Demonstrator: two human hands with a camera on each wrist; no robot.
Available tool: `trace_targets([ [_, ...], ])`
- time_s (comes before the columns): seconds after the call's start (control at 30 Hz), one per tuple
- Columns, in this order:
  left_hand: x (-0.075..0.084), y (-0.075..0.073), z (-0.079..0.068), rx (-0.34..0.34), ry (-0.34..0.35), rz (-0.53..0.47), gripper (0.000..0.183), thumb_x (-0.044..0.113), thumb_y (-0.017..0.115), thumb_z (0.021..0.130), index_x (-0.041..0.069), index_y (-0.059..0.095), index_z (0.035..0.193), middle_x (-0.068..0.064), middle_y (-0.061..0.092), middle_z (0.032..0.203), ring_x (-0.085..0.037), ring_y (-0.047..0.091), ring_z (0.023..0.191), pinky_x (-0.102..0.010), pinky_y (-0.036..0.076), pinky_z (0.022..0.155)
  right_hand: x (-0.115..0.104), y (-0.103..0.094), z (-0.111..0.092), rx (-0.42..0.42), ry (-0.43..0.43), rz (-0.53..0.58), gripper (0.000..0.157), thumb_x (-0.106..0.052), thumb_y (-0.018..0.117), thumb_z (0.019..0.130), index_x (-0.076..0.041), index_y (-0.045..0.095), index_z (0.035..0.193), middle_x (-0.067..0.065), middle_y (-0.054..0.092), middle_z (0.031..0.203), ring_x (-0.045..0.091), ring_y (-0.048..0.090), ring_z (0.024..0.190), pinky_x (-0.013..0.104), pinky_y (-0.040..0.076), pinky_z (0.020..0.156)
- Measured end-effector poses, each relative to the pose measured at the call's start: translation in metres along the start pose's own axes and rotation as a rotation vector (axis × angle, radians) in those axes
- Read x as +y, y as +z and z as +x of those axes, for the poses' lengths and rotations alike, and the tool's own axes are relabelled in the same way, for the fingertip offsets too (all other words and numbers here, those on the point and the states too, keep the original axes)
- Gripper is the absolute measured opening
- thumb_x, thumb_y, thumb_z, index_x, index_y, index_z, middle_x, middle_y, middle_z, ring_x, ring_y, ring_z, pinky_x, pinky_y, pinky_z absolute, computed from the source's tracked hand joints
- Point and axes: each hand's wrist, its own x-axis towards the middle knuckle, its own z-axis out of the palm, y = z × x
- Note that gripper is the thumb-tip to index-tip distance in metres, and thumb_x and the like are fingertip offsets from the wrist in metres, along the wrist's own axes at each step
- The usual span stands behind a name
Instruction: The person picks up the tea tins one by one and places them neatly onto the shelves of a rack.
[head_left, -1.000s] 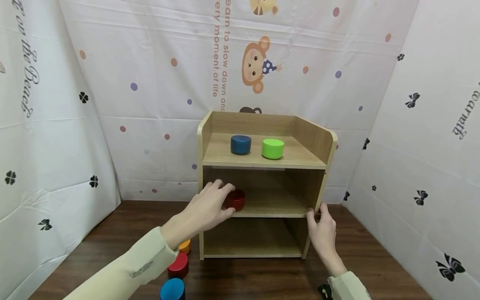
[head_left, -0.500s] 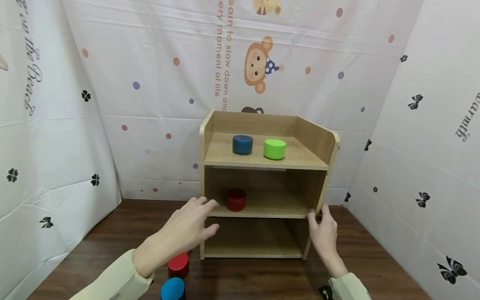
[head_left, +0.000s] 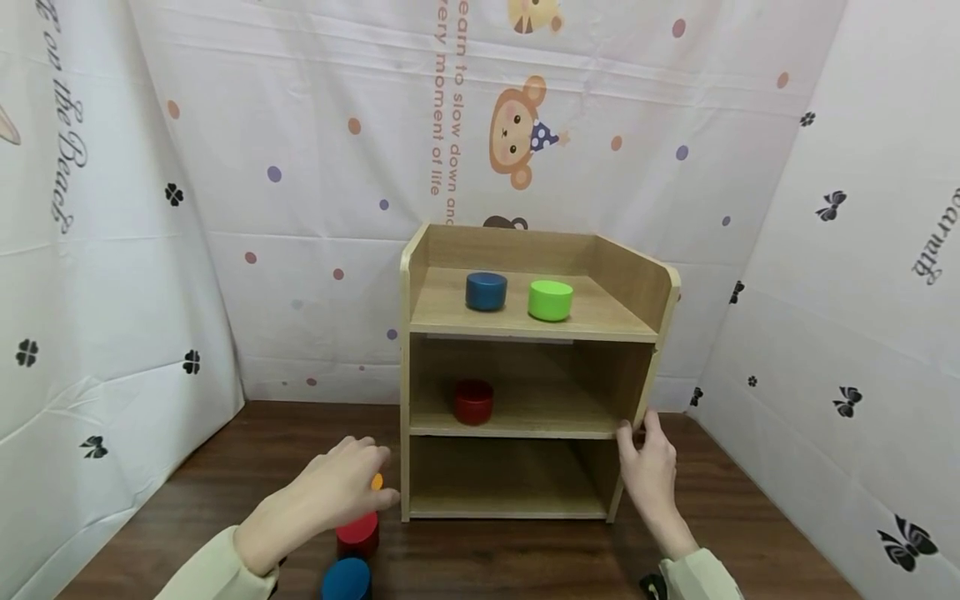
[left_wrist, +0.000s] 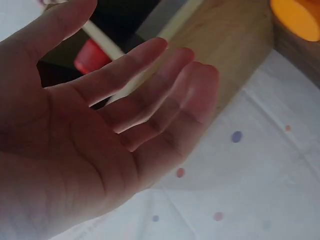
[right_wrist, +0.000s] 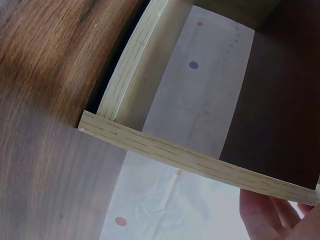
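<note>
A small wooden shelf unit (head_left: pixel 525 329) stands on the table. My right hand (head_left: pixel 648 471) grips its right side panel (right_wrist: pixel 200 162), with the thumb at the front and the fingers on the outer side. My left hand (head_left: pixel 326 492) is held to the left of the unit, fingers loosely bent and nothing in the palm (left_wrist: pixel 75 145). It hovers by an orange cylinder (head_left: pixel 377 482) and a red cylinder (head_left: pixel 357 535), partly covering both. A dark red cylinder (head_left: pixel 473 402) sits on the middle shelf, toward the left. On the top shelf are a blue cylinder (head_left: pixel 486 292) and a green cylinder (head_left: pixel 551 301).
Nearer to me on the dark wooden table (head_left: pixel 480 562) stands another blue cylinder (head_left: pixel 347 579), in a line with the red and orange ones. A patterned white cloth (head_left: pixel 300 300) hangs behind and along both sides. The unit's lowest compartment (head_left: pixel 506 479) holds nothing visible.
My left hand has come away from the dark red cylinder, leaving it on the middle shelf, and moved left and down toward the table cylinders. The right hand has stayed at the panel.
</note>
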Motion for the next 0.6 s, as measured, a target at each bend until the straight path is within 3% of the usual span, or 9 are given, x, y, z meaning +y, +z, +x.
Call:
trace_targets([
  [0.13,-0.017,0.012,0.005,-0.06,-0.049,-0.036,0.045,0.034,0.077,0.076,0.005,0.066,0.108,-0.009,0.063,0.105,-0.029,0.056,0.101,-0.054,0.05,0.076,0.001,0.001,0.0,0.01,0.0,-0.003,0.013,-0.013,0.053,0.094,-0.007,0.057,0.105,0.012,0.058,0.073,0.013,0.042,0.053,0.027,0.033,0.046],
  [0.27,-0.038,0.027,0.014,-0.092,-0.101,-0.085,0.062,0.035,0.076,0.078,-0.001,0.058,0.125,-0.022,0.057,0.123,-0.04,0.052,0.112,-0.061,0.048,0.083,0.0,0.0,-0.001,0.002,-0.002,-0.006,0.013,-0.014,0.052,0.094,-0.006,0.056,0.104,0.013,0.059,0.074,0.013,0.041,0.054,0.028,0.032,0.046],
  [0.43,-0.062,0.044,0.027,-0.074,-0.148,-0.124,0.069,0.035,0.075,0.081,-0.003,0.05,0.133,-0.033,0.047,0.132,-0.052,0.047,0.117,-0.066,0.045,0.085,-0.001,-0.001,-0.002,-0.003,0.003,-0.008,0.012,-0.014,0.052,0.094,-0.006,0.056,0.102,0.014,0.059,0.075,0.014,0.042,0.055,0.029,0.033,0.047],
  [0.6,-0.074,0.055,0.039,-0.058,-0.171,-0.153,0.074,0.035,0.074,0.082,-0.004,0.044,0.137,-0.039,0.038,0.138,-0.058,0.04,0.122,-0.068,0.041,0.09,-0.002,-0.002,-0.001,0.003,-0.001,-0.004,0.012,-0.014,0.052,0.094,-0.006,0.056,0.101,0.015,0.06,0.077,0.016,0.043,0.056,0.03,0.033,0.048],
])
